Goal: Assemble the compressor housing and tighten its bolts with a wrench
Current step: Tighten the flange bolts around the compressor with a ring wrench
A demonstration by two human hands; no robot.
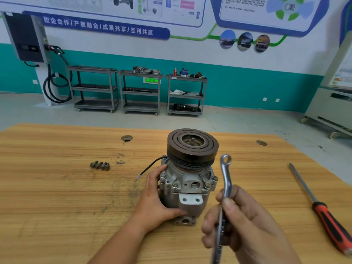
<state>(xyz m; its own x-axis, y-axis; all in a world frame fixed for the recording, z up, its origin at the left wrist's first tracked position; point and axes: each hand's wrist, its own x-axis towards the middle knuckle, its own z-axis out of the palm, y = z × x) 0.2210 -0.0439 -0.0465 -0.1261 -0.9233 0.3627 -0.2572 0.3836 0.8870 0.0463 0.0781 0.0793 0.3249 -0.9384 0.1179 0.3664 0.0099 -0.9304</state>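
A person's left hand grips the left side of a silver cast-metal compressor housing, thumb across its lower front and fingers curled round its flank, as it stands upright near the middle of a light wooden surface. A dark round grooved pulley crowns the unit, and several hex-head bolts sit in the flange around its front port. A thin black wire trails from the housing's upper left down to the wood.

The right hand is closed around the shaft of a shiny offset ring wrench, held in the air just right of the housing with its ring end raised beside the pulley rim; it meets no bolt.

A cluster of dark loose bolts lies well to the left of the compressor. A long screwdriver with a red-and-black handle rests near the right edge. Three grey wheeled shelf carts line the teal-and-white wall behind.
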